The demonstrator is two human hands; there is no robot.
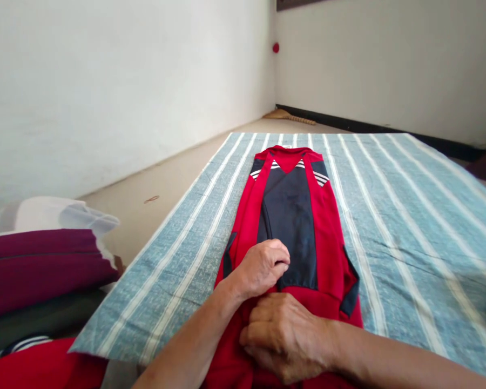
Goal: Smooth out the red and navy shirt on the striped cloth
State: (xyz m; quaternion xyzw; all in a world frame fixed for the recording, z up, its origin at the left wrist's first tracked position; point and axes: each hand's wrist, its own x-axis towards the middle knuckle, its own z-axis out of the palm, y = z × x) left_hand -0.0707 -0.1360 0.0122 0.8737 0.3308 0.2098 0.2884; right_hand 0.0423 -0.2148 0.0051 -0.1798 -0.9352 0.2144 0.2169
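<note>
A red and dark navy track jacket (294,221) lies lengthwise, its collar at the far end and white stripes near the shoulders. Its sides are turned in to make a long narrow shape. My left hand (264,267) rests on the lower part of the dark panel, fingers curled in on the fabric. Just below it, my right hand (285,335) is closed in a fist over the red hem area, and what its fingertips grip is hidden beneath the hand. Both forearms come in from the bottom edge.
Under the jacket is a blue cloth (178,259) with white stripes, spread on the floor. Folded clothes, including a maroon piece (44,265) and a white one (60,213), are stacked at the left. A broom (291,116) lies in the far corner by the walls.
</note>
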